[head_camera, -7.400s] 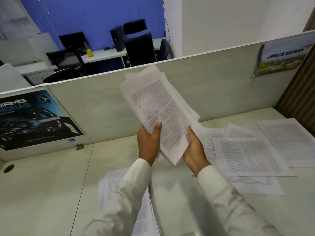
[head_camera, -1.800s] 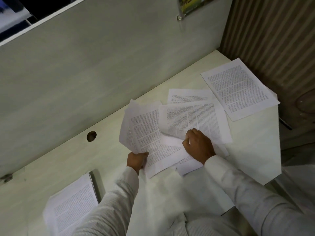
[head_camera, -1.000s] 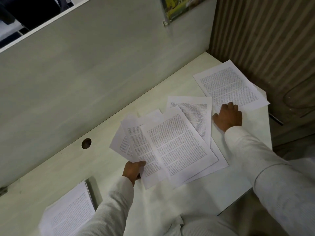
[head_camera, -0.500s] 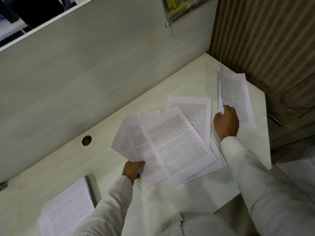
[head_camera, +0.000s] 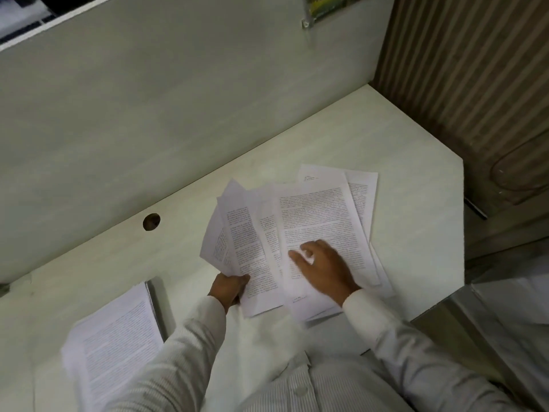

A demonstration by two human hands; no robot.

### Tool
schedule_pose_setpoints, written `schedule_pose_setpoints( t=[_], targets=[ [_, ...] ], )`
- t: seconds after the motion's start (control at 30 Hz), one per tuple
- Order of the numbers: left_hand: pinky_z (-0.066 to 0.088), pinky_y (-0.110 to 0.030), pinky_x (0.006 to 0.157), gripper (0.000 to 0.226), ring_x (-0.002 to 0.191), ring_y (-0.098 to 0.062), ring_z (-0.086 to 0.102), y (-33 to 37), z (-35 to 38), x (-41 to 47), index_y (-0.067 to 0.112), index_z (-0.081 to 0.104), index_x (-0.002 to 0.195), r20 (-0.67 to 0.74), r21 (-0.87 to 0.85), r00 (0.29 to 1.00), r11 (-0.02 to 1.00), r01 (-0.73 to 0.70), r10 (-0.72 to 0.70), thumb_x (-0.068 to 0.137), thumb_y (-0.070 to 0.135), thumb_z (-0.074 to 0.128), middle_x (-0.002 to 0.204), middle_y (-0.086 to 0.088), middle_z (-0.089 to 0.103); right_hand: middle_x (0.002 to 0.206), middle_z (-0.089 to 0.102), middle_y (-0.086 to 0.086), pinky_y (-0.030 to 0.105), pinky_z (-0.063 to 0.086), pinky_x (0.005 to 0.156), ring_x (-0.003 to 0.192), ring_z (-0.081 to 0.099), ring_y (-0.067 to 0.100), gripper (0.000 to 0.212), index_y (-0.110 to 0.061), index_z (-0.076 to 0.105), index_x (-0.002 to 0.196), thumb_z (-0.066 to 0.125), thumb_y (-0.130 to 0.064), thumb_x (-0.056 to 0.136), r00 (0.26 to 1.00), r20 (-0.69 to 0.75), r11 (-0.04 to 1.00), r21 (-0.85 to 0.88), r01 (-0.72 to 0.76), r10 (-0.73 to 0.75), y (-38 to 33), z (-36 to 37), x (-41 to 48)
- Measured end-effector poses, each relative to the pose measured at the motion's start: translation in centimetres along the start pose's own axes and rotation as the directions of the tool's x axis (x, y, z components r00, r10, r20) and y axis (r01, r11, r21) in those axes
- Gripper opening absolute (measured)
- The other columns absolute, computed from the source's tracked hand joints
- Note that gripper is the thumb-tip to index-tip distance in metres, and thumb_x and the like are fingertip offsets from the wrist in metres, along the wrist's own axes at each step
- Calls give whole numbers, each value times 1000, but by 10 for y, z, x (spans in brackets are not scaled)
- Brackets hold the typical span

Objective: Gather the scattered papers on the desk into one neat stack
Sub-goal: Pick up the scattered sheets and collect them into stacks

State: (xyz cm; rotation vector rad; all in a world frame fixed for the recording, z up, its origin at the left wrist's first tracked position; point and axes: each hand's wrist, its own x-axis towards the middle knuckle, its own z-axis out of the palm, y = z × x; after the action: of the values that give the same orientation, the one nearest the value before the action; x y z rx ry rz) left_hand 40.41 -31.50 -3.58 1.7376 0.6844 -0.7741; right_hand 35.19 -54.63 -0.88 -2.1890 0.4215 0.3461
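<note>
Fanned papers [head_camera: 320, 209] on counter [head_camera: 416, 233]; L hand [head_camera: 227, 289] pinches near corner, R hand [head_camera: 323, 269] flat on top, fingers spread. Risk: sideways push could crumple or splay sheets, only one corner held.

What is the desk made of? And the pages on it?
The desk looks like pale laminated board, matt, with faint wood grain; real wood is possible. The pages look like thin white printer paper: printed lines, curling corners.

Two hands [head_camera: 228, 288] [head_camera: 323, 270], two paper piles [head_camera: 315, 221] [head_camera: 113, 358].
</note>
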Motion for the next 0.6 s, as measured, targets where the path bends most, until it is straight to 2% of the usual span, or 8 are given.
schedule_pose_setpoints(
  t=[0.1, 0.17, 0.23, 0.3, 0.43, 0.6],
  targets=[
    [51, -47, 87, 34, 103, -35, 59, -5, -5, -3, 13, 50, 126, 12, 5, 1000, 1000, 3, -3, 94, 7, 62, 116, -14, 61, 119, 58, 9, 35, 51, 88, 106, 61, 29, 37, -12, 64, 118, 66, -39, 91, 943, -327, 998, 12, -70, 70, 17, -36, 21],
    [51, -45, 84, 34, 101, -33, 59, -7, -8, -6, 13, 50, 125, 26, 9, 1000, 1000, 1, -1, 94, 7, 62, 114, -14, 61, 125, 54, 16, 42, 50, 89, 114, 55, 36, 47, -7, 58, 123, 68, -39, 89, 882, -437, 973, -64, -223, 174, 35, -59, 34],
    [50, -44, 83, 36, 100, -32, 59, -10, -12, -6, 13, 50, 127, 51, 12, 999, 1000, 8, -9, 94, 7, 62, 115, -13, 62, 129, 49, 20, 47, 49, 89, 120, 49, 38, 64, -1, 51, 126, 71, -46, 85, 844, -409, 902, -101, -420, 347, 51, -73, 42],
    [51, -43, 83, 36, 100, -31, 60, -9, -12, -9, 13, 50, 127, 85, 36, 996, 999, 13, -16, 94, 5, 62, 115, -12, 62, 130, 47, 20, 47, 48, 89, 121, 46, 38, 69, 0, 50, 124, 72, -50, 83, 837, -366, 863, -147, -483, 406, 63, -75, 46],
    [54, -40, 77, 38, 103, -30, 61, -1, -8, -11, 14, 50, 128, 183, 150, 981, 988, 34, -61, 93, 7, 64, 118, -12, 63, 128, 47, 16, 44, 48, 90, 121, 45, 35, 65, -6, 53, 125, 70, -52, 83, 902, -303, 905, -201, -375, 306, 64, -65, 51],
    [57, -38, 76, 39, 98, -27, 65, 15, 3, -16, 15, 55, 121, 260, 266, 961, 964, 25, -96, 86, 8, 71, 112, -9, 66, 130, 46, 11, 41, 48, 95, 123, 47, 31, 63, -12, 49, 135, 66, -49, 87, 974, -138, 961, -186, -204, 180, 44, -47, 53]
  ],
)
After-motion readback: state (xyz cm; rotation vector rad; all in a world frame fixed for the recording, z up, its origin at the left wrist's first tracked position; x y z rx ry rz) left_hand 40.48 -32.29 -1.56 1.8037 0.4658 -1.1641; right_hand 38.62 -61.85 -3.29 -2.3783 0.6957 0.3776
